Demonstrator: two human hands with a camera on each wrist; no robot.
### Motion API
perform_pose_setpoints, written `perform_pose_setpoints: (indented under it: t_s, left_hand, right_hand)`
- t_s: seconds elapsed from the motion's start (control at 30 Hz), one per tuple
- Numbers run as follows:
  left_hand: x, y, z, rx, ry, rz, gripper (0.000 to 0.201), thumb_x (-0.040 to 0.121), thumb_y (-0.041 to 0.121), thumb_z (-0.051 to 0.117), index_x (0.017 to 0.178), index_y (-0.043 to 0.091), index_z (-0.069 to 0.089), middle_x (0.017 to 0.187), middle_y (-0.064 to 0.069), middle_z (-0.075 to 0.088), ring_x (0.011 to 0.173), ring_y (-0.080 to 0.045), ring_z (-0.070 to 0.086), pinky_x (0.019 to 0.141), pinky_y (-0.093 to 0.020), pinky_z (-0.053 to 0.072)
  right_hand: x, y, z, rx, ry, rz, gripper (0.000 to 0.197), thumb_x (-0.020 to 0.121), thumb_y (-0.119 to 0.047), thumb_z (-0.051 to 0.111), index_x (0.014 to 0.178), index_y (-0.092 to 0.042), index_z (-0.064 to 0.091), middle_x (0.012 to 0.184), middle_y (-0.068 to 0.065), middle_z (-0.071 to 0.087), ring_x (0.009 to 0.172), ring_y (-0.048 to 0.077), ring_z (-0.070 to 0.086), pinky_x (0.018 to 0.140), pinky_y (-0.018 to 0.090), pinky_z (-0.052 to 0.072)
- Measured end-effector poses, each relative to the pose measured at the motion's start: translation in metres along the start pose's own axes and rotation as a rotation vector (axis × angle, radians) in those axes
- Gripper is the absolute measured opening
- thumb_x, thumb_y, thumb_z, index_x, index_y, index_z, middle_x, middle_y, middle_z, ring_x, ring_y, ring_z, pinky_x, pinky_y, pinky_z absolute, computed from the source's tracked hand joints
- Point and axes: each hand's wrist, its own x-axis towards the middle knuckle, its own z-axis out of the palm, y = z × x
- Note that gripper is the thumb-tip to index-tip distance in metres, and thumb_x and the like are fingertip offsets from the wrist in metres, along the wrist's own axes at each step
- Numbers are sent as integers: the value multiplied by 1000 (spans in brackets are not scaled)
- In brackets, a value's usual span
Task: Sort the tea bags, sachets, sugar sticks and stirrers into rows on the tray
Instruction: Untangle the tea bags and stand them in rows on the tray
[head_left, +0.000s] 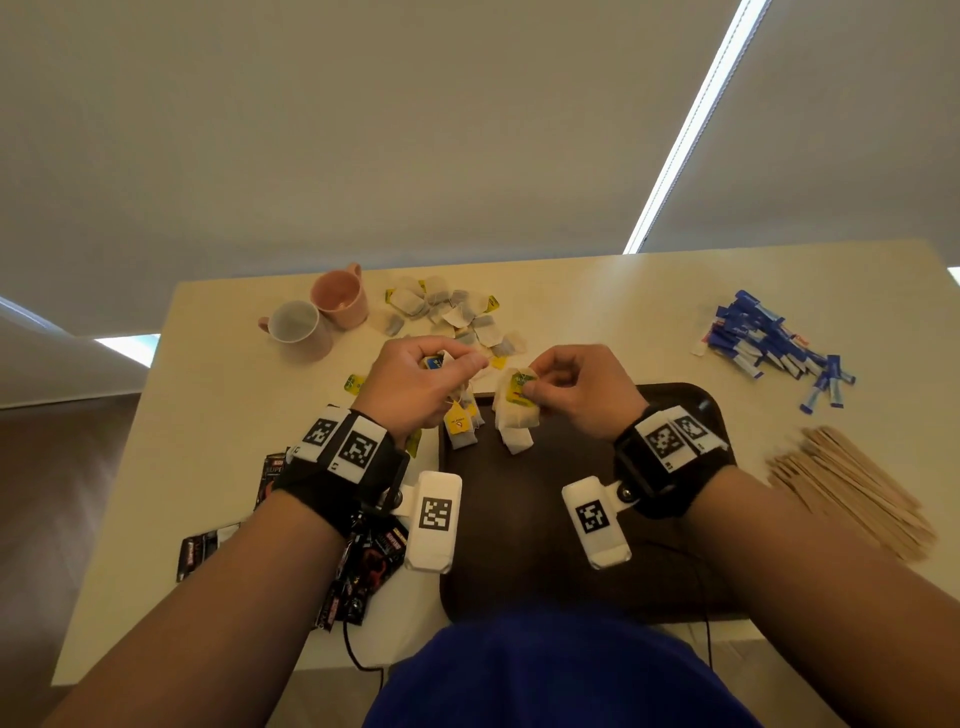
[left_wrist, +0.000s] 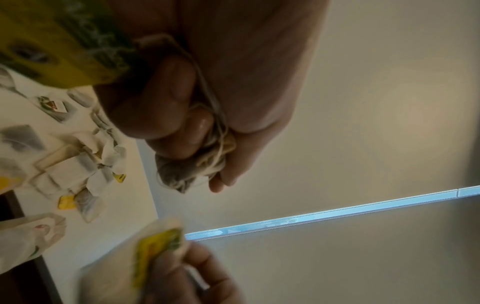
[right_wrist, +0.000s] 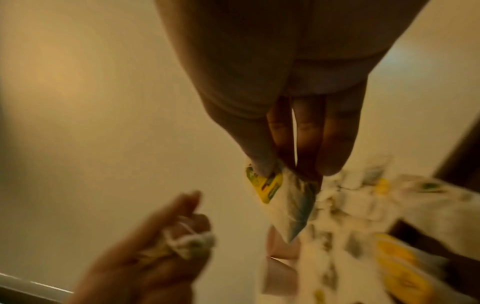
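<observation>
Both hands lift tea bags over the tray's far edge

The tray (head_left: 571, 519) lies near, centre; the bag heap (head_left: 452, 317) beyond it; stirrers (head_left: 852, 488) right, sugar sticks (head_left: 774, 348) far right, sachets (head_left: 363, 566) left; the left hand (head_left: 421, 384) is closed round a tangled bunch (left_wrist: 192, 170), the right hand (head_left: 582, 389) pinches one bag (head_left: 514, 410) by its yellow tag; these look light, soft and tearable, best held by tag or paper edge; no writing is legible.
</observation>
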Motion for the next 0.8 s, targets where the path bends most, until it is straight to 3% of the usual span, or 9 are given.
perform_pose_setpoints:
  t_s: [0.13,0.3,0.57,0.7,0.8]
  left_hand:
    - [1,-5,-8,-8,19,-36,14,89,28,74,91,14,74,60,5,55,34,-7,36,38,-19,26]
    - [5,-13,-19,-16,1,-60,14,90,27,72,94,14,75,70,-13,51,38,-11,31,38,-19,24]
    - [12,-19,-32,-61,2,-84,9,91,22,70,89,14,74,68,-13,47,38,-13,28,37,-18,22]
    - [15,-21,-35,-78,-16,-86,14,92,20,69,96,7,73,66,-12,45,37,-11,27,36,-17,22]
    - [18,-23,-34,-80,-34,-90,17,93,20,68,98,5,73,65,-11,44,37,-11,27,36,-17,22]
  right_hand:
    - [12,41,37,-190,-89,160,19,87,-22,73,106,-18,69,92,0,71,82,14,70,77,37,61]
    - [29,59,91,-314,-151,203,20,91,-22,69,110,-19,67,101,-3,67,92,10,62,81,22,50]
    - [60,74,140,-509,-115,214,14,94,-19,64,105,-13,69,111,6,60,99,23,61,78,25,44]
    - [67,74,142,-531,-65,238,16,94,-16,60,107,-9,67,114,9,61,100,25,61,88,32,51]
    - [65,75,142,-516,-32,250,13,93,-16,59,103,-9,65,107,9,63,94,24,61,82,31,52]
